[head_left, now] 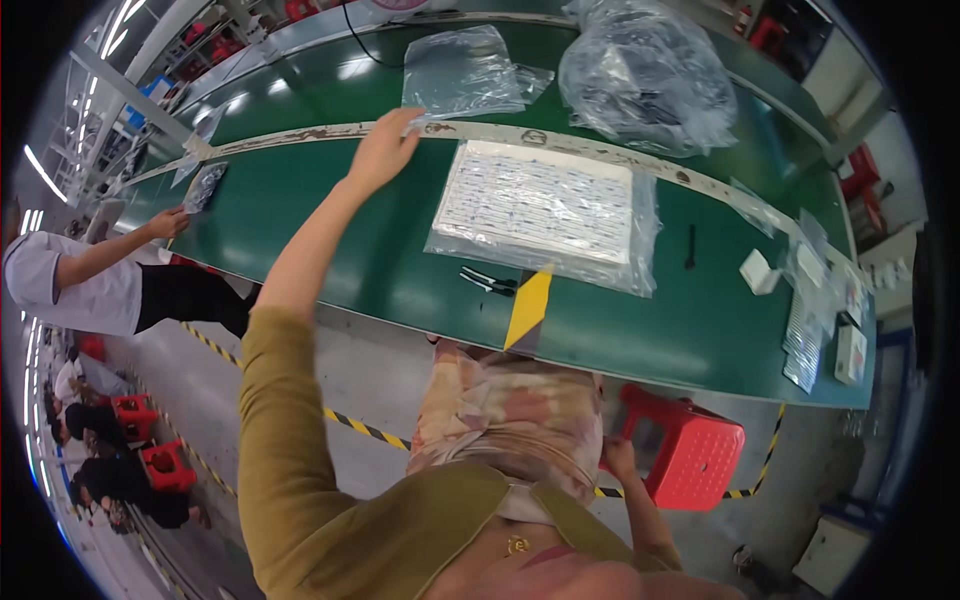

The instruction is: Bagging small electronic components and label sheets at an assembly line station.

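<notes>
My left hand point(386, 152) is stretched over the pale rail that runs along the green bench, its fingers apart. Just beyond the fingertips lies a flat clear plastic bag point(465, 75); whether they touch it is hard to make out. Down beside my patterned skirt, next to the red stool point(697, 455), hangs my right hand point(618, 458), its fingers mostly hidden. In front of me on the bench rests a clear bag holding a flat white stack with rows of blue marks point(540, 205). A small black-handled cutting tool point(488, 281) lies nearer the front edge.
A bulky clear plastic bundle point(645, 75) sits beyond the rail. On the right are a slim black tool point(691, 246), a small white box point(759, 271) and plastic packaging point(803, 330). At the left a co-worker point(85, 280) holds a small clear bag point(205, 187).
</notes>
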Demonstrator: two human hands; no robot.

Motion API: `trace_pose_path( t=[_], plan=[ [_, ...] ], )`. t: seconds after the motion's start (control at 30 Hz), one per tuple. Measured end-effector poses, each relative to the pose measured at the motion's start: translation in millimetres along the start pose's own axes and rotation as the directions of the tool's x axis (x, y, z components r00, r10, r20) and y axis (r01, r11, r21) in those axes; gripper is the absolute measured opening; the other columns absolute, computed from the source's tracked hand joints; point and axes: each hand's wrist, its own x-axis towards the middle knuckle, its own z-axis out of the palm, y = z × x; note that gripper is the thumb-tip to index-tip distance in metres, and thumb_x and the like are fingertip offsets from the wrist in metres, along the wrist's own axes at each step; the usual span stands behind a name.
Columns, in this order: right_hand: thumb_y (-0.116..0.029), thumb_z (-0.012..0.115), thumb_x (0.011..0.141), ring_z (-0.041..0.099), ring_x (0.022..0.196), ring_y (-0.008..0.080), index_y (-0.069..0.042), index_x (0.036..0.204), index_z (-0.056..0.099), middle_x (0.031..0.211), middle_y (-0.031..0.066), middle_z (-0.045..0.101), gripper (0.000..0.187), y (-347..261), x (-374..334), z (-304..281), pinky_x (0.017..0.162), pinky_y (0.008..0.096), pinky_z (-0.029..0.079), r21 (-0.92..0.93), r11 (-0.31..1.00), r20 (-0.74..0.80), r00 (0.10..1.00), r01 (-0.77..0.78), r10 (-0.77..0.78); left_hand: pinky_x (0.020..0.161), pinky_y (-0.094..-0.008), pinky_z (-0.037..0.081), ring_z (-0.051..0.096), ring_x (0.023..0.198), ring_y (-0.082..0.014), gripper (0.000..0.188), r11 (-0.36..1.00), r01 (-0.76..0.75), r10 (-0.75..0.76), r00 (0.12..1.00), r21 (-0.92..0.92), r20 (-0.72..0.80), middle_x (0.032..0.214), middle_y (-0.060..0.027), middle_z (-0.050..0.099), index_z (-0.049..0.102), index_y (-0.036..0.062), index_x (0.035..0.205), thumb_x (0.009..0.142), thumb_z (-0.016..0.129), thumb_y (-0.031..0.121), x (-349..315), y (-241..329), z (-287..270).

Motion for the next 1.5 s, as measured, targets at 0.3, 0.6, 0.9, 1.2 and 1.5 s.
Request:
trace_pose_path(
  t=[0.3,0.6,0.9,1.2,1.5],
  plan=[
    [-0.005,0.057,0.08,0.054,0.058,0.0188,-0.002,0.08,0.06,0.065,0.007,0.057,0.005,-228.3,-112.1,-187.3,0.056,0.0288,0.043,-0.06,0.835,-0.601,0.648,0.547,-0.468,0.091,-0.0414,0.04,0.048,0.108,-0.0352,0.044,0.997,0.061,-0.05,0.984,-0.057,0.174,0.122,-0.0185,0.047,0.046,0.006,0.12,0.082,0.052,0.028,127.8,36.6,136.3],
    [-0.011,0.051,0.086,0.054,0.07,0.0101,-0.002,0.099,0.059,0.079,0.0044,0.06,0.018,-212.7,-41.9,-349.2,0.063,0.0238,0.044,-0.147,0.916,-0.896,0.341,0.373,-0.283,0.083,-0.0453,0.043,0.052,0.102,-0.0389,0.062,0.866,0.443,-0.495,0.821,0.231,0.284,0.113,-0.0221,0.052,0.059,0.0042,0.103,0.08,0.043,0.059,151.6,33.4,176.4],
    [-0.049,0.062,0.072,0.06,0.078,0.0356,0.0,0.106,0.052,0.082,0.0221,0.062,0.06,-187.5,14.4,-394.5,0.07,0.0434,0.047,-0.259,0.953,-0.834,0.535,-0.159,-0.137,0.067,-0.0387,0.046,0.061,0.078,-0.0316,0.05,0.853,0.512,-0.511,0.786,0.097,0.347,0.083,-0.0184,0.062,0.059,0.0024,0.083,0.071,0.061,0.051,167.5,30.7,200.3],
    [-0.014,0.065,0.072,0.055,0.082,0.0324,-0.007,0.117,0.047,0.087,0.0148,0.057,0.049,-207.7,34.5,-356.1,0.07,0.0394,0.044,-0.208,0.971,-0.874,0.422,0.12,-0.24,0.044,-0.018,0.041,0.053,0.052,-0.0076,0.012,0.173,0.642,-0.453,0.725,-0.747,0.518,0.07,-0.0051,0.061,0.058,0.0039,0.084,0.082,0.058,0.016,155.7,-1.3,163.8],
    [-0.02,0.062,0.076,0.053,0.093,0.0285,-0.008,0.096,0.065,0.102,0.0098,0.059,0.023,-233.0,19.7,-319.3,0.078,0.0363,0.042,-0.728,0.685,-0.65,0.351,-0.033,-0.674,0.056,-0.0217,0.049,0.058,0.067,-0.0116,0.048,0.054,0.718,-0.386,0.656,-0.694,0.648,0.091,-0.0065,0.061,0.042,0.0093,0.127,0.081,0.059,0.012,92.1,26.6,110.6]
  ],
)
